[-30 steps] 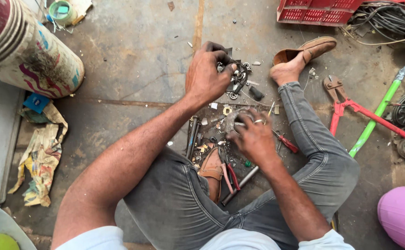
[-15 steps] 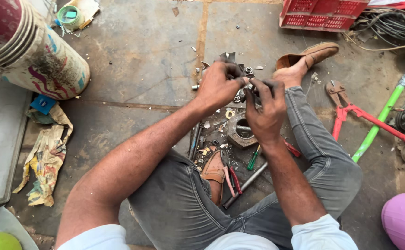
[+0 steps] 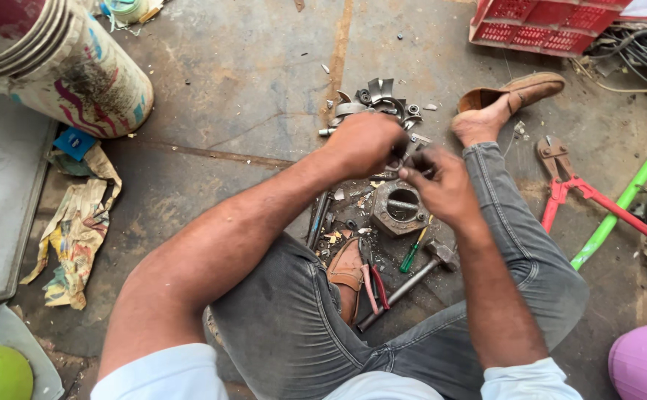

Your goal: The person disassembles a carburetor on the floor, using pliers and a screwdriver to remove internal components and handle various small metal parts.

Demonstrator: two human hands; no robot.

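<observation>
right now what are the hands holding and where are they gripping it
Both hands meet on one small dark metal part. The left hand covers one end, and the right hand pinches the other with its fingertips. What kind of part it is cannot be told.

White short sleeves (image 3: 162,369), grey jeans (image 3: 316,326), tan slip-on shoes (image 3: 520,90).

Even, soft daylight, no hard shadows or glare. Floor (image 3: 249,96) lit flat; faint shade under the legs. Centre sharp, slight motion blur at both hands. Mild wide-angle stretch twd edges.
</observation>
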